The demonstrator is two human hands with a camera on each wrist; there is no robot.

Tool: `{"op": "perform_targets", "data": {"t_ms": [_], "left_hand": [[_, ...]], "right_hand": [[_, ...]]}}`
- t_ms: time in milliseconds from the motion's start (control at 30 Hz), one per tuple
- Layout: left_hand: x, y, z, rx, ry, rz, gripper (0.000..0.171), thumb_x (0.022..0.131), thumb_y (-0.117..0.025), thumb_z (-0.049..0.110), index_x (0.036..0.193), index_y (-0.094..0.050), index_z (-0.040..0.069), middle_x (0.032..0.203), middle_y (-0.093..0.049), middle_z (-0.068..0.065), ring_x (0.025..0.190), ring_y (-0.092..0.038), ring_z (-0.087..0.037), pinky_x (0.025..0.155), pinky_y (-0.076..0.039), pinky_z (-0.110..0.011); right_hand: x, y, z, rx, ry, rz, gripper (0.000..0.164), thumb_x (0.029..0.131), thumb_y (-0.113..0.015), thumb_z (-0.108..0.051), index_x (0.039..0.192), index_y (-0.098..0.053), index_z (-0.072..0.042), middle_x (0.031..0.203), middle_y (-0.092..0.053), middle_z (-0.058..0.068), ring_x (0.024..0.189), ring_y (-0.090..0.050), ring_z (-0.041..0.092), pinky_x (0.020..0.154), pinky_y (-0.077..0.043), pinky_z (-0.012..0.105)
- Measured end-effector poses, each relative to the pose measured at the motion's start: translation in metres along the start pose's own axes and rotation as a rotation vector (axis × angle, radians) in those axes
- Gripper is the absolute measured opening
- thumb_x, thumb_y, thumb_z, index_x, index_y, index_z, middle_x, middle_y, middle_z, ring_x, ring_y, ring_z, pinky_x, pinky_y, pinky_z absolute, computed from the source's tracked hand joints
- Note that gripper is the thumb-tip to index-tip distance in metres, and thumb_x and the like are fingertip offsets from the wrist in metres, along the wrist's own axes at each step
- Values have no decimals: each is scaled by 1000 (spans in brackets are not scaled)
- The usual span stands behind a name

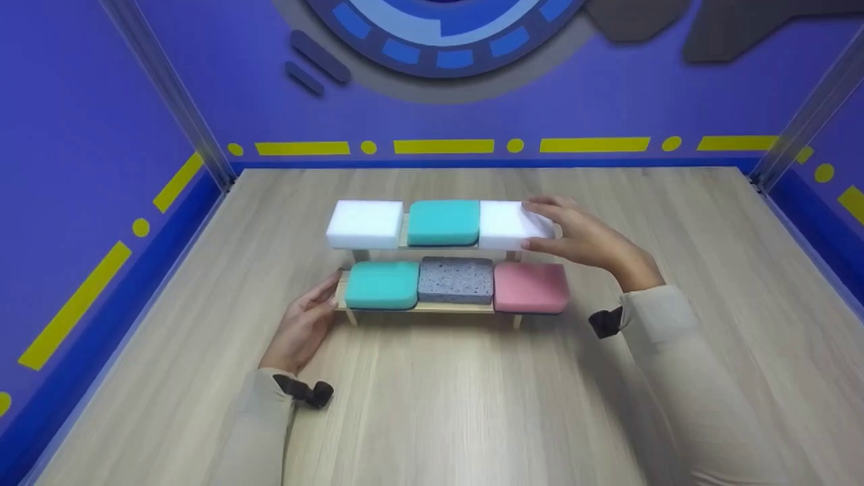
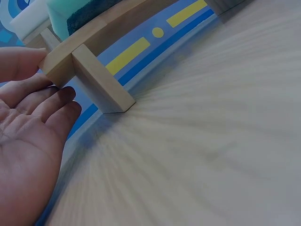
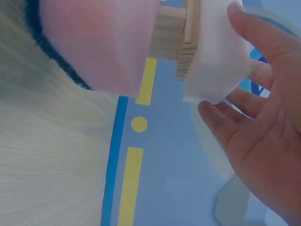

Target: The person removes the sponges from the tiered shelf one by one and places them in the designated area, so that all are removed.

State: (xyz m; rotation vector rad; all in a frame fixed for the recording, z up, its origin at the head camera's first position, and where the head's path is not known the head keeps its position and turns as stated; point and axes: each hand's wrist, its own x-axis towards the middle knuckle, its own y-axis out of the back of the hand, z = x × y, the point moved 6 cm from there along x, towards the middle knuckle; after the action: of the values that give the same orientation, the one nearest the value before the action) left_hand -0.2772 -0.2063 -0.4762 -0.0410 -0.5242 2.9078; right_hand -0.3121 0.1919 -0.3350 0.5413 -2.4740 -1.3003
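White sponge (image 1: 501, 226), in right hand's (image 1: 586, 237) grip, overhangs shelf (image 3: 188, 55).

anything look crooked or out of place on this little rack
Yes, mildly: the pink sponge overhangs the right end of the lower shelf, while bare wood shows at its left end beside the teal sponge, so that row looks off-centre.
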Motion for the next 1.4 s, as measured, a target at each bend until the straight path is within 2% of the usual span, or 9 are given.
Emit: {"op": "perform_targets", "data": {"t_ms": [233, 433, 733, 833, 967, 1233, 1400], "left_hand": [[0, -1, 2, 7, -3, 10, 57, 92, -46, -10, 146, -26, -10, 157, -23, -19, 147, -19, -26, 104, -40, -15], [1, -1, 2, 4, -8, 16, 57, 91, -47, -10, 145, -28, -10, 157, -25, -19, 147, -19, -27, 103, -42, -16], [0, -1, 0, 26, 14, 18, 56, 92, -47, -8, 146, -28, -9, 158, -23, -16, 148, -17, -25, 107, -38, -16], [0, -1, 0, 22, 13, 19, 57, 92, -46, -9, 146, -28, -9, 158, -23, -18, 147, -18, -26, 105, -39, -15], [0, 0, -1, 22, 17, 26, 58, 92, -47, -9, 146, -28, -9, 158, -23, -18, 147, -19, -26, 103, -41, -14], [1, 1, -1, 19, 15, 19, 58, 91, -47, -9, 146, -28, -9, 158, -23, -17, 147, -19, -25, 110, -36, -20], [2, 1, -1, 11, 10, 20, 58, 91, -47, -9, 146, -27, -10, 158, -22, -18, 147, -19, -26, 106, -39, -16]], "right_hand": [[-1, 3, 1, 9, -15, 17, 68, 86, -71, -34, 143, -45, -5, 149, -36, 18, 132, -38, 38, 107, -38, 57], [-3, 6, 3, 29, -33, 22, 70, 85, -72, -37, 143, -46, -7, 150, -36, 17, 132, -39, 38, 107, -38, 57], [-8, 7, 5, 35, 32, 49, 63, 87, -71, -28, 140, -48, -4, 148, -36, 20, 132, -38, 40, 106, -39, 59], [-10, 8, 5, 27, 48, 61, 62, 87, -71, -27, 140, -49, -3, 147, -37, 21, 132, -38, 41, 106, -38, 60], [-12, 10, 8, 24, 49, 71, 62, 86, -72, -25, 139, -49, -4, 147, -38, 20, 130, -39, 41, 105, -39, 60], [-16, 15, 14, 46, 55, 89, 60, 85, -73, -22, 138, -51, -3, 146, -38, 21, 128, -42, 41, 102, -41, 58], [-19, 19, 18, 44, 44, 96, 59, 86, -72, -21, 138, -51, -2, 146, -38, 21, 127, -42, 41, 101, -41, 58]]}}
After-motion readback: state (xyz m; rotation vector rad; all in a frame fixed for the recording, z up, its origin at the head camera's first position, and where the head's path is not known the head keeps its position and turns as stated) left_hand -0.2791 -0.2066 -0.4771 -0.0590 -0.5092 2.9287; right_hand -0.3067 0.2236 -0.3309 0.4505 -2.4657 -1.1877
